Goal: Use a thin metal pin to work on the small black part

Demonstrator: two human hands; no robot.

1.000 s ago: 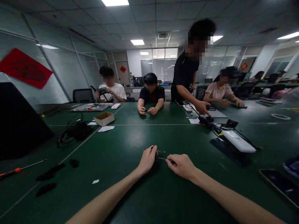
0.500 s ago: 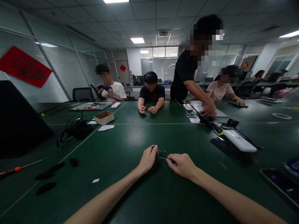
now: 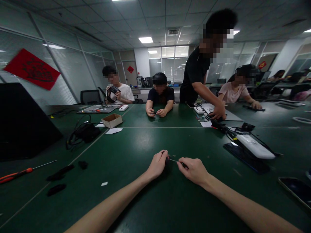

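Just above the green table [image 3: 136, 149], near its middle, my two hands face each other. My right hand [image 3: 193, 169] is closed around the dark handle of a small screwdriver [image 3: 173, 160]. Its thin metal shaft points left, toward my left hand [image 3: 158, 164]. That hand is closed on a small dark piece, mostly hidden behind the fingers, so its kind cannot be made out. The shaft's tip ends at or beside this piece; whether it touches is too small to tell.
An orange-and-black screwdriver [image 3: 26, 171] and black scraps [image 3: 57, 189] lie left. Further back stand a cardboard box [image 3: 112, 121] and a black cabled bundle [image 3: 84, 132]. Right lie a white power bank [image 3: 255, 146] and phones [image 3: 295, 191]. A standing person [image 3: 194, 71] reaches over cables; others sit opposite.
The view has shifted slightly, so most things appear further right. Both my hands keep their grips, and the screwdriver shaft still points at my left hand. The standing person's hand has moved slightly.
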